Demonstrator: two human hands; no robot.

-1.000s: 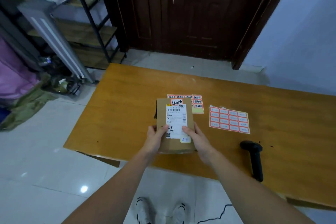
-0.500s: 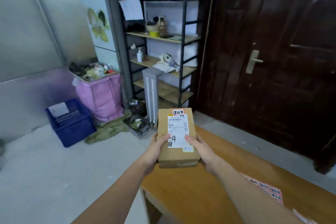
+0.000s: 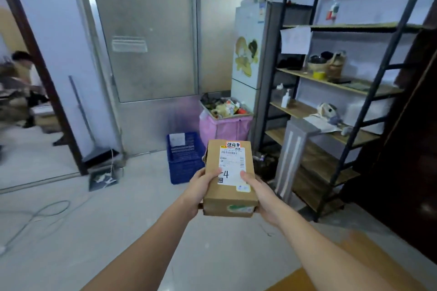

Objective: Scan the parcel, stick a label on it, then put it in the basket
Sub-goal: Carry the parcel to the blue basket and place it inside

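**Labelled parcel carried toward basket**

Both hands grip the brown cardboard parcel [image 3: 229, 179] w/ white shipping label: left hand [image 3: 201, 192] clamps its left edge, thumb on top; right hand [image 3: 256, 192] clamps the right edge, thumb on the label. Parcel's held mid-air, lvl, betw. the two hands. Small red-and-white sticker [image 3: 233, 144] sits at its far end, beyond both thumbs, so label step looks done; only the drop remains.

Blue plastic slotted basket [image 3: 184, 160] stands on the floor ahead of the left hand, just past the parcel's far-left corner. Pink fabric bin [image 3: 224, 127] full of clutter is right beside it, ahead of the hands.

Risks: a toss from this far could clip the basket rim and land on the tiles, or end up in the pink bin. Torn flap by the left fingers could snag.

Vs 0.5 s ago: view has swung left, wooden table [image 3: 307, 279] nearly out of sight, basket closer. Grip unchanged.
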